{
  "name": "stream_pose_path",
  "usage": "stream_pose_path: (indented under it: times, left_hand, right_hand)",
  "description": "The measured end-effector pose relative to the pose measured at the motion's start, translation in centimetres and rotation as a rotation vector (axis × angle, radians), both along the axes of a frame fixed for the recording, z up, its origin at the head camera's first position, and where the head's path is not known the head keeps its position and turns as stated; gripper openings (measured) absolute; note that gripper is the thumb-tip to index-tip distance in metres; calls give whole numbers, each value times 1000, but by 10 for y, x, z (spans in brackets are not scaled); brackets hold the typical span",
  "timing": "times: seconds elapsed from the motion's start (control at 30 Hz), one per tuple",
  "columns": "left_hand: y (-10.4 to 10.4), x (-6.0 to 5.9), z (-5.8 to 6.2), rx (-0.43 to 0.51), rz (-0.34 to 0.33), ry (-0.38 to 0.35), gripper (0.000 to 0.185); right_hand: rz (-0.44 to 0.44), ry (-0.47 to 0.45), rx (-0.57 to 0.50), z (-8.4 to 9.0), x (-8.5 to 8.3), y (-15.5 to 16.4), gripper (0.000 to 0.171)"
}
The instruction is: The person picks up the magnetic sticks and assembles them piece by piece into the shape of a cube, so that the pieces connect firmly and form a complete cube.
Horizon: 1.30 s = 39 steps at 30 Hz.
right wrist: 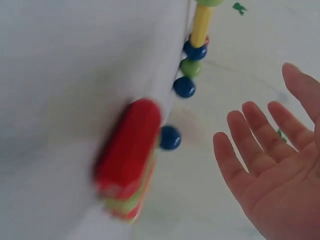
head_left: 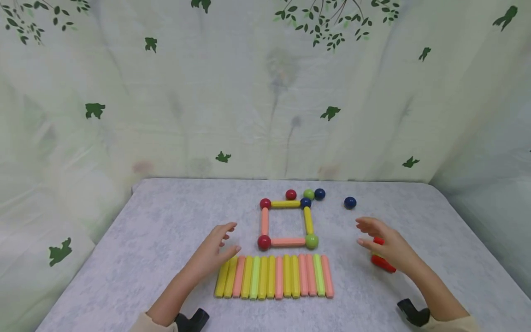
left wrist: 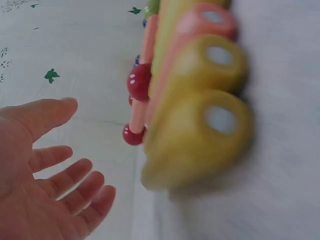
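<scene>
A square frame of four sticks stands mid-table: two pink sticks (head_left: 288, 242) and two yellow sticks (head_left: 308, 220) joined at the corners by red balls (head_left: 264, 242), a blue ball (head_left: 305, 203) and a green ball (head_left: 311, 241). In front lies a row of several yellow, pink and green sticks (head_left: 275, 276). My left hand (head_left: 213, 251) hovers by the row's left end, fingers loosely bent, holding nothing. At the right, my right hand (head_left: 387, 246) is held above red sticks (head_left: 382, 263), also with nothing in it; it partly hides them.
Behind the square lie a loose red ball (head_left: 291, 194), a green ball (head_left: 309, 194) and a blue ball (head_left: 320, 194). Another blue ball (head_left: 350, 203) sits farther right. A leaf-patterned curtain (head_left: 249, 92) hangs behind the grey cloth-covered table (head_left: 166, 216).
</scene>
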<state>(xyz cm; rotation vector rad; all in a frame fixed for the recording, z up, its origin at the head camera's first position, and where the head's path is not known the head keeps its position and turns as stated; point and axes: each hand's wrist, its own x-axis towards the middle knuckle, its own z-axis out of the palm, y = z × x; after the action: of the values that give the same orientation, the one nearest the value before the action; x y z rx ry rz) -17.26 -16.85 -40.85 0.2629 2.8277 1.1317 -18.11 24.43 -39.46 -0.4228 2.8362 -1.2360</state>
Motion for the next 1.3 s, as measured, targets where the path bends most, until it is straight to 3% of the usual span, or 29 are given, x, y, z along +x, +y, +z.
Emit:
stream_pose_path:
  times: [0.17,0.3,0.5,0.63,0.73,0.87,1.07,1.17,1.3]
  left_hand:
    - [-16,23,-10,-30,-28,-110,59]
    - [-18,33,-12,-25,-66,-164,56]
    - [-18,34,-8,-43,-62,-199,48]
    - [-21,31,-4,-21,-47,-198,44]
    - [-19,27,2,2,17,-140,44]
    - [-15,20,7,62,104,39,47]
    - [-6,10,15,237,97,298,53]
    - [3,4,19,345,60,345,52]
    - [20,-5,25,456,33,326,49]
  right_hand:
    - [-45,-53,109,-9,27,24,50]
    - [-58,-115,231,-17,33,31,47]
    - [-24,-184,419,-26,30,32,43]
    - [-21,-166,395,-23,29,27,43]
    - [-19,-100,280,-16,26,19,42]
    - [14,4,116,-7,15,2,39]
    - [54,56,-127,-5,-7,-33,38]
    - [63,28,-171,-7,-18,-51,38]
    - [95,-12,-191,-10,-29,-72,38]
